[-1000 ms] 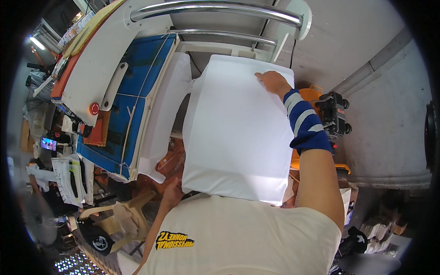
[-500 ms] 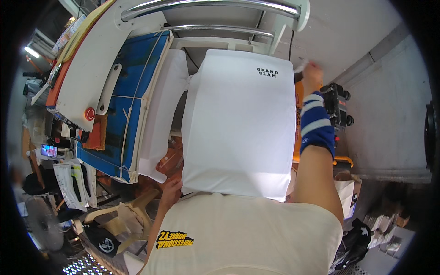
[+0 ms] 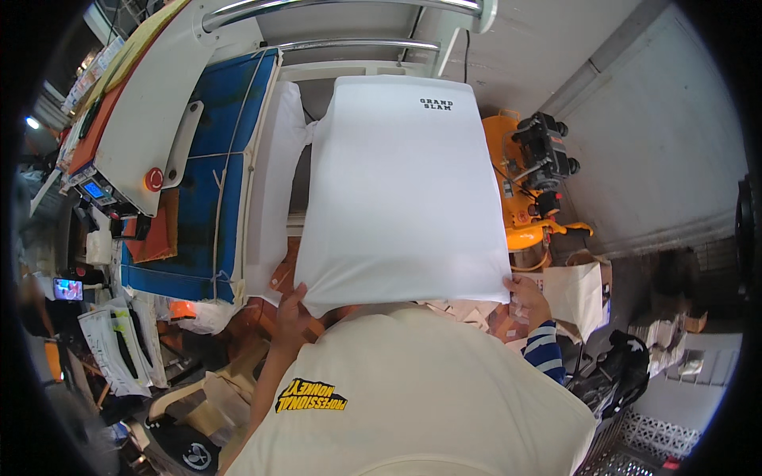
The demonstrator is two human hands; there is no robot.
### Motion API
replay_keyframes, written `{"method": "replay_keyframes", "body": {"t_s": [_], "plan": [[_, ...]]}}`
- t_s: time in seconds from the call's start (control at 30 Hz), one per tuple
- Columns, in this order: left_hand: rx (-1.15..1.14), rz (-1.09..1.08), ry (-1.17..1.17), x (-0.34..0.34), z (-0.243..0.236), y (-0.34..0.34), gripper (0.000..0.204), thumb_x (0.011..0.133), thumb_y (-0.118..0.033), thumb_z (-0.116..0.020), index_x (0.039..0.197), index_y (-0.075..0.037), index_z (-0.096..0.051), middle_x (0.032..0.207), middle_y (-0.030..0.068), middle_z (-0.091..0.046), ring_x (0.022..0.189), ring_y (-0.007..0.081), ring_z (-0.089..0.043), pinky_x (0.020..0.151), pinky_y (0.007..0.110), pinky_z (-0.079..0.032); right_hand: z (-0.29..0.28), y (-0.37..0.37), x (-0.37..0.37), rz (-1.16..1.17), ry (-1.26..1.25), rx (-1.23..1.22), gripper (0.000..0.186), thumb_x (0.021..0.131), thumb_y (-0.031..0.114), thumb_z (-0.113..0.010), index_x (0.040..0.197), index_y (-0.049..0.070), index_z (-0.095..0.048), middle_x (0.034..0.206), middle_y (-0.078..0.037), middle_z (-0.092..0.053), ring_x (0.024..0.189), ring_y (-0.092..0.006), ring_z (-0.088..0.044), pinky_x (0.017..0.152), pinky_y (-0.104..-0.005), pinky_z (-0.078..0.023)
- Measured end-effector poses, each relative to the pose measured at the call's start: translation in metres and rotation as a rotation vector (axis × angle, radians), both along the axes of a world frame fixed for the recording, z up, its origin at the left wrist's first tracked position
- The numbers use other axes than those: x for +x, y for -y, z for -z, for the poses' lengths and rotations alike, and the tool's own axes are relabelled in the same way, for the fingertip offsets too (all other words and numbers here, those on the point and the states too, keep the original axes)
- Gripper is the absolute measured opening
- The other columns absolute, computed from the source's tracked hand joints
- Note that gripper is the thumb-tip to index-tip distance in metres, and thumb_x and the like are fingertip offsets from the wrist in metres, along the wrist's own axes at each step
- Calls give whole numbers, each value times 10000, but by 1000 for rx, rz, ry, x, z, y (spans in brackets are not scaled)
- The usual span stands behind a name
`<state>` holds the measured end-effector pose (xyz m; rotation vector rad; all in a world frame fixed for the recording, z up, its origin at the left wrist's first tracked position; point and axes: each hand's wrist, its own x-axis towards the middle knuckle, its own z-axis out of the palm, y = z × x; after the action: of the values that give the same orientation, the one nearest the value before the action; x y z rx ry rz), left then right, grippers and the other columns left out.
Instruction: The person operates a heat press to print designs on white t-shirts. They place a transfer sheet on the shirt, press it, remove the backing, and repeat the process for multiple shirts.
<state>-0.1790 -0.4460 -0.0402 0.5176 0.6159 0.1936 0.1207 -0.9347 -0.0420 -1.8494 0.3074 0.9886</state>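
Lying ahead of left grip (image 3: 290,310) and right grip (image 3: 529,298), white cloth (image 3: 403,194), near corners seemingly pinched in both.

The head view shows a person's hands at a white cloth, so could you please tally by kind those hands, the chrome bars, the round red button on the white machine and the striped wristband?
Hands: 2, the left hand and the right hand
Chrome bars: 2, an upper bar and a lower bar
Round red button: 1
Striped wristband: 1
Total: 6
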Motion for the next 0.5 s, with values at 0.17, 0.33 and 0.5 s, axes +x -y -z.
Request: {"method": "replay_keyframes", "body": {"t_s": [0.17, 0.33, 0.5], "plan": [[169, 107, 24, -36, 18, -21, 471, 991, -199, -587, 1383, 34, -466, 1365, 155, -560, 1261, 291, -551, 1083, 436, -431, -5, 2, -29, 90, 91, 23, 317, 949, 351, -690, 1040, 49, -652, 717, 19, -563, 541, -68, -468, 463, -246, -374], [1320, 467, -206, -68, -1, -22, 349, 999, -177, -569, 1303, -5, -573, 1283, 112, -611, 1212, 220, -564, 1034, 388, -456, 20, 18, -57, 333, 293, -205, 337, 951, 341, -678, 1048, 18, -662, 757, -58, -622, 632, -160, -574, 529, -324, -447], [1756, -164, -14, -77, -173, -90, 178, 940, -32, -598, 1093, -36, -689, 1074, 66, -694, 953, 191, -644, 857, 336, -496, 85, 53, -146, -599, 761, -684, 347, 911, 349, -682, 1023, 23, -716, 907, -176, -705, 846, -319, -672, 736, -419, -524]]}}
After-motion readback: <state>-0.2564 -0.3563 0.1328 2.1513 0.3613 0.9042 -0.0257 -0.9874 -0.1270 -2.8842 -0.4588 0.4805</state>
